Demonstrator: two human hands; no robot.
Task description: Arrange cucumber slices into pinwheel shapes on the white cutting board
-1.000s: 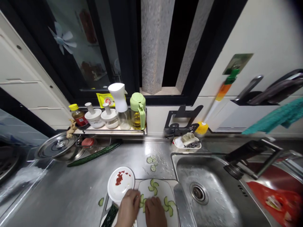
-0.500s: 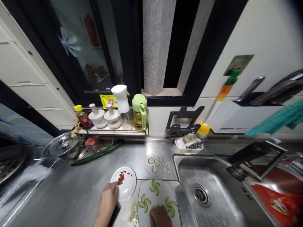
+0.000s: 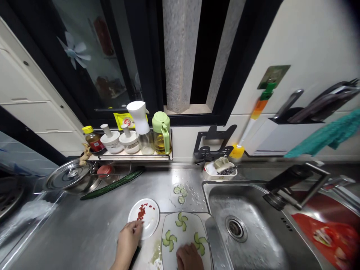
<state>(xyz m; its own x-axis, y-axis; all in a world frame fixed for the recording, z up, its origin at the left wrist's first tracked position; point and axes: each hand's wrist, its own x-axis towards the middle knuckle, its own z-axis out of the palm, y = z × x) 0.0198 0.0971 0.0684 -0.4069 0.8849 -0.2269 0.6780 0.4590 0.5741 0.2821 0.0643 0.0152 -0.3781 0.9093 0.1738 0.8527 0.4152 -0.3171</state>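
My left hand (image 3: 129, 237) is at the near edge of a small round white plate (image 3: 152, 227), its fingers pinched together. Small red pieces (image 3: 141, 213) lie on that plate. Over the lower part of a squarish white plate (image 3: 172, 258), my right hand (image 3: 190, 257) has its fingers curled down; what they hold, if anything, is hidden. Green cucumber slices are laid in pinwheel shapes on the squarish plate: one pinwheel (image 3: 181, 221) at the top, another (image 3: 169, 240) at the left, a third (image 3: 200, 243) beside my right hand. A dark green object (image 3: 135, 256) shows partly beneath my left wrist.
A few cucumber rounds (image 3: 180, 192) lie on the wet steel counter. Behind on the left rests a long cucumber (image 3: 114, 184), below a rack (image 3: 135, 157) of seasoning jars and an oil jug (image 3: 161, 133). To the right is the sink (image 3: 253, 210) with a black faucet (image 3: 289, 180).
The view has shifted slightly, so most things sit a little further left. My left fingers have drawn slightly back from the red pieces. My right hand stays over the squarish plate.
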